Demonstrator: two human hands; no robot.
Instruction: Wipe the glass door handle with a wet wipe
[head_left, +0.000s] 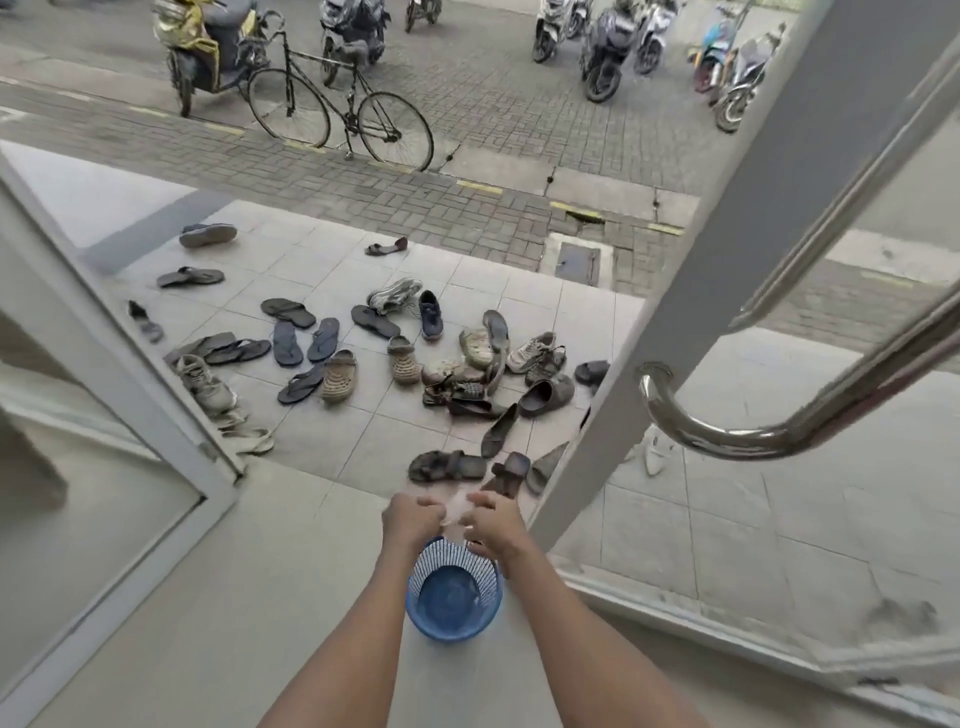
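Note:
A shiny steel door handle (779, 415) curves out of the open glass door (779, 519) on the right. Low in the middle, my left hand (410, 519) and my right hand (496, 522) are side by side, both gripping a pale, blurred wet wipe (457, 512) stretched between them. The hands hover just above a blue perforated plastic basket (453, 590) standing on the floor. The handle is well up and to the right of both hands, untouched.
A second glass door (104, 415) stands open on the left. Several sandals and shoes (389, 353) lie scattered on the tiled porch beyond the threshold. A bicycle (337, 98) and parked motorbikes (602, 47) stand on the paved street.

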